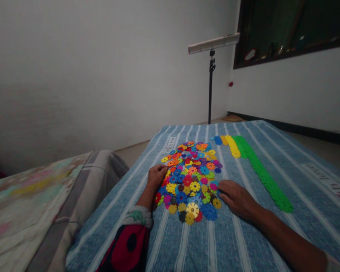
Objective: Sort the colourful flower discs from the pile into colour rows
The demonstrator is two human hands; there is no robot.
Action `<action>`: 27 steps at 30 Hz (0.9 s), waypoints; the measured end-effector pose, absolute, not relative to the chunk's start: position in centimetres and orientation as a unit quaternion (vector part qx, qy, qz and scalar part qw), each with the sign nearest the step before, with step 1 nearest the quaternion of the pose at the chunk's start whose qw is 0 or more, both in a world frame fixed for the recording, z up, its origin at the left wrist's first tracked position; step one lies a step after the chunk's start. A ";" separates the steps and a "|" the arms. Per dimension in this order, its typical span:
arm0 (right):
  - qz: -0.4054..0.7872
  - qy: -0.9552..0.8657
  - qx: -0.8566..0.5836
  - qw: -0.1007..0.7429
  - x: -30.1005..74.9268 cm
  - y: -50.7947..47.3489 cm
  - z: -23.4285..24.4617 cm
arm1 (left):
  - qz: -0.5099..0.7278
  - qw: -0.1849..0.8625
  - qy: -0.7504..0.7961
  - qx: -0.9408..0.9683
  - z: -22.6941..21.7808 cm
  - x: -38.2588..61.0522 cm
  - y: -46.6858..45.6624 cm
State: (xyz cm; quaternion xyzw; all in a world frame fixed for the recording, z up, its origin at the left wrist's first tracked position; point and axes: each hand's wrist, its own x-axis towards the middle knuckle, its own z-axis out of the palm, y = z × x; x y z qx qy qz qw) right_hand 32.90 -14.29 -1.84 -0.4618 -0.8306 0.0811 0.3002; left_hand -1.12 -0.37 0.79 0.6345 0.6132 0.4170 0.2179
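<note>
A heap of flat, notched plastic discs (195, 186) in many colours lies on the blue striped cloth. At the heap's left edge is my left hand (157, 176), its fingers curled and closed beside a yellow disc. Whatever is between those fingertips is too small to make out. My right hand (234, 195) rests on the cloth at the right edge, fingers drawn together, tips against pink and light blue discs. Its fingertips are partly hidden. Right of the heap lies a long row of overlapping green discs (268, 179), with shorter yellow (232, 146), orange (223, 140) and blue (218, 140) rows at its far end.
The striped cloth (119, 223) covers the raised surface under the discs. At left stands another surface with a patterned cover (45, 196). Behind, a light panel on a black stand (210, 87) rises near the white wall, with a dark window (294, 30) at upper right.
</note>
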 end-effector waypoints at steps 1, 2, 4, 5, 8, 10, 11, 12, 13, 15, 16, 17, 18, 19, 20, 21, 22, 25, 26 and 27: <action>0.083 -0.831 -0.462 0.298 32.9 -14.3 -1.8 | 0.417 0.221 0.611 0.636 0.8 -1.0 -0.4; 0.084 -0.832 -0.462 0.295 33.0 -14.3 -1.8 | 0.417 0.223 0.609 0.637 0.7 -0.9 -0.4; 0.085 -0.835 -0.464 0.284 33.1 -14.3 -1.7 | 0.416 0.229 0.604 0.640 0.7 -0.7 -0.6; 0.084 -0.836 -0.465 0.279 33.1 -14.3 -1.7 | 0.415 0.232 0.602 0.641 0.7 -0.6 -0.7; 0.082 -0.835 -0.468 0.278 33.2 -14.4 -1.7 | 0.407 0.238 0.596 0.650 0.8 -0.3 -0.9; 0.082 -0.833 -0.467 0.287 33.2 -14.4 -1.8 | 0.401 0.235 0.593 0.657 1.1 -0.1 -1.1; 0.082 -0.832 -0.464 0.292 33.2 -14.5 -1.9 | 0.400 0.231 0.592 0.660 1.4 0.1 -1.2; 0.081 -0.832 -0.462 0.296 33.2 -14.5 -1.9 | 0.399 0.226 0.590 0.664 1.6 0.2 -1.3; 0.080 -0.832 -0.460 0.300 33.2 -14.5 -2.0 | 0.397 0.221 0.584 0.673 1.9 0.4 -1.5; 0.079 -0.830 -0.461 0.305 33.2 -14.6 -2.1 | 0.387 0.210 0.557 0.704 2.5 0.9 -1.8; 0.079 -0.828 -0.462 0.307 33.2 -14.6 -2.1 | 0.380 0.204 0.535 0.726 2.7 1.1 -1.9; 0.079 -0.827 -0.463 0.308 33.2 -14.7 -2.2 | 0.372 0.198 0.510 0.750 2.9 1.5 -2.1; 0.080 -0.826 -0.465 0.309 33.2 -14.7 -2.2 | 0.364 0.192 0.483 0.773 3.0 1.8 -2.4; 0.080 -0.826 -0.465 0.309 33.2 -14.7 -2.3 | 0.355 0.188 0.459 0.793 3.1 2.2 -2.6; 0.079 -0.826 -0.464 0.309 33.3 -14.7 -2.4 | 0.344 0.185 0.438 0.809 3.2 2.7 -2.9; 0.078 -0.826 -0.464 0.310 33.3 -14.7 -2.4 | 0.332 0.184 0.420 0.825 3.2 3.1 -3.3; 0.077 -0.826 -0.463 0.312 33.4 -14.7 -2.5 | 0.319 0.181 0.403 0.838 3.3 3.7 -3.6; 0.073 -0.825 -0.461 0.319 33.4 -14.7 -2.6 | 0.284 0.166 0.354 0.876 3.6 5.2 -5.0; 0.073 -0.825 -0.460 0.320 33.5 -14.7 -2.6 | 0.265 0.156 0.342 0.888 3.7 5.7 -5.4; 0.073 -0.825 -0.460 0.320 33.5 -14.7 -2.6 | 0.244 0.141 0.334 0.900 3.9 6.1 -5.9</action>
